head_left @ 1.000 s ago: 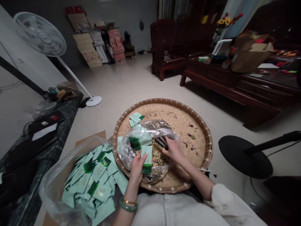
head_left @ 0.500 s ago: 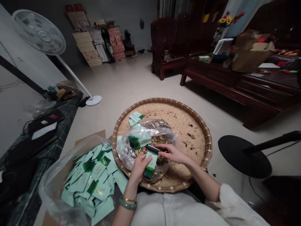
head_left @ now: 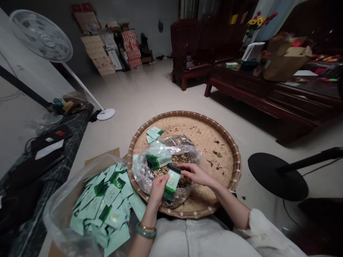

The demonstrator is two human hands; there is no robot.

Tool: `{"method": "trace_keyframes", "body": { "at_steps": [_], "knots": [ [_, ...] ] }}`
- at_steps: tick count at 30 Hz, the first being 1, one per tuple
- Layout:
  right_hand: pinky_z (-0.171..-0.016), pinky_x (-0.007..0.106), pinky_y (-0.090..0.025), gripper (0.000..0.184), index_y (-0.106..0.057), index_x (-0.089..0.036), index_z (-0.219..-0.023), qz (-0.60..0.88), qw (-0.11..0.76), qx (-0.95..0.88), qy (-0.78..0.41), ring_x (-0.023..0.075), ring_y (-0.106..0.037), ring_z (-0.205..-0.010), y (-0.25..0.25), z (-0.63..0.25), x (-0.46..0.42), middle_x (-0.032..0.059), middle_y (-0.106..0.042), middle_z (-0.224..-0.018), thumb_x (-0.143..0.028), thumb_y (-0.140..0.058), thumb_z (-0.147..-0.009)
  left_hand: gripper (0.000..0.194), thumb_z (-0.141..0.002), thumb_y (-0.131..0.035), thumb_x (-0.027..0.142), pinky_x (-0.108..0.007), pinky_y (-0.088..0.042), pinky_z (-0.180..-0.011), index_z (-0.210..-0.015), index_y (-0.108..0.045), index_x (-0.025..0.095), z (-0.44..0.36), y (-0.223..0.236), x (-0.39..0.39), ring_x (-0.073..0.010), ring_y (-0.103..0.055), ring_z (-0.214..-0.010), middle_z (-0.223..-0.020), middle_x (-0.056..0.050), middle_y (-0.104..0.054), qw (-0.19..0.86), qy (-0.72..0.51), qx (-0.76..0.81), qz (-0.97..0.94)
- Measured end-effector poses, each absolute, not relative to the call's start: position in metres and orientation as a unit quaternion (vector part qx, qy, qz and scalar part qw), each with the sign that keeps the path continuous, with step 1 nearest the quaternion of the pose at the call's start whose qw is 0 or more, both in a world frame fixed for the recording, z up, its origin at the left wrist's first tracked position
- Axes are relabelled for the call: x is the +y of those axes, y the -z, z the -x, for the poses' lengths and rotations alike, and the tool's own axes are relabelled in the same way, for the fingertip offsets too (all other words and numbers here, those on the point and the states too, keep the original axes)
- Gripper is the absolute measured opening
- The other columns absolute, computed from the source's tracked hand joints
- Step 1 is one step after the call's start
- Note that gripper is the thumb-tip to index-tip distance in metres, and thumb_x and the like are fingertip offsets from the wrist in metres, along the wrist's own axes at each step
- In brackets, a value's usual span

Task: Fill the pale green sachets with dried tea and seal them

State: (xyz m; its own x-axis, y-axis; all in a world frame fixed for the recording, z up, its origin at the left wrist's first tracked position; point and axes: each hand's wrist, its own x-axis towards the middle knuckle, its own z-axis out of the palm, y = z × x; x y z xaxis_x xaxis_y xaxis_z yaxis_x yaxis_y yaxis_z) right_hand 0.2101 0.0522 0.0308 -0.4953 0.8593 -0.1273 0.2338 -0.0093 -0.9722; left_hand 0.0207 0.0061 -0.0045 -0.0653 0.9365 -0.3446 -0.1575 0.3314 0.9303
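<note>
My left hand (head_left: 158,190) grips a pale green sachet (head_left: 172,185) with a dark green lower end, tilted over the woven tray. My right hand (head_left: 197,175) pinches a narrow black scoop (head_left: 174,168), whose tip rests at the sachet's upper edge. Below both hands, a clear plastic bag (head_left: 142,172) lies open on the round bamboo tray (head_left: 203,119), holding a speckled brown and cream dried mix (head_left: 180,160). One green sachet (head_left: 158,160) lies on the bag. A small stack of sachets (head_left: 154,134) sits on the tray beyond it.
A large heap of green sachets (head_left: 107,203) fills a plastic bag at lower left, beside a dark marble counter (head_left: 72,142). A black round stand base (head_left: 277,176) sits right of the tray. A white fan, dark wooden furniture and cardboard boxes stand farther off.
Since the oldest frame, my right hand has risen out of the mix and brought the black scoop to the sachet. My left hand has turned the sachet to a slant. Little differs in the last half second.
</note>
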Motion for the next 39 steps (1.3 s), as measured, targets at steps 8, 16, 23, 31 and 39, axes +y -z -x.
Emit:
{"method": "trace_keyframes", "body": {
  "at_steps": [8, 16, 23, 31, 39],
  "knots": [
    [-0.037, 0.016, -0.038, 0.054, -0.055, -0.015, -0.123, 0.433, 0.234, -0.524, -0.695, 0.0066, -0.053, -0.047, -0.024, -0.226, 0.059, 0.0057, -0.067, -0.09, -0.043, -0.063, -0.077, 0.041, -0.062, -0.073, 0.047, -0.025, -0.043, -0.06, -0.078, -0.074, 0.01, -0.012, 0.002, 0.005, -0.0162, -0.057, -0.062, -0.064, -0.004, -0.068, 0.596, -0.469, 0.569, -0.318],
    [-0.041, 0.017, -0.041, 0.043, -0.061, -0.017, -0.116, 0.386, 0.206, -0.592, -0.677, 0.0067, -0.05, -0.045, -0.031, -0.219, 0.056, -0.0015, -0.062, -0.07, -0.036, -0.062, -0.078, 0.041, -0.063, -0.071, 0.049, -0.024, -0.041, -0.056, -0.075, -0.074, 0.01, -0.018, 0.0, 0.007, -0.0155, -0.055, -0.058, -0.06, -0.003, -0.065, 0.597, -0.451, 0.565, -0.348],
    [-0.041, 0.019, -0.04, 0.039, -0.06, -0.016, -0.117, 0.407, 0.204, -0.626, -0.633, 0.0088, -0.052, -0.048, -0.031, -0.216, 0.053, 0.0021, -0.064, -0.076, -0.034, -0.056, -0.082, 0.041, -0.064, -0.07, 0.05, -0.023, -0.038, -0.053, -0.073, -0.073, 0.01, -0.018, 0.002, 0.005, -0.0137, -0.051, -0.054, -0.057, -0.002, -0.063, 0.594, -0.445, 0.569, -0.356],
    [-0.045, 0.021, -0.04, 0.03, -0.062, -0.015, -0.108, 0.407, 0.224, -0.689, -0.556, 0.0103, -0.049, -0.049, -0.025, -0.215, 0.053, 0.0028, -0.065, -0.075, -0.028, -0.05, -0.085, 0.041, -0.065, -0.069, 0.05, -0.023, -0.038, -0.054, -0.073, -0.073, 0.01, -0.02, 0.001, 0.005, -0.0142, -0.051, -0.056, -0.058, -0.002, -0.063, 0.583, -0.445, 0.573, -0.365],
    [-0.044, 0.02, -0.038, 0.031, -0.061, -0.012, -0.109, 0.411, 0.2, -0.707, -0.54, 0.0088, -0.046, -0.048, -0.029, -0.214, 0.052, 0.0039, -0.063, -0.077, -0.029, -0.046, -0.087, 0.043, -0.065, -0.068, 0.051, -0.024, -0.039, -0.055, -0.074, -0.073, 0.01, -0.018, 0.001, 0.005, -0.0149, -0.052, -0.057, -0.06, -0.003, -0.064, 0.579, -0.436, 0.579, -0.374]
  ]
}}
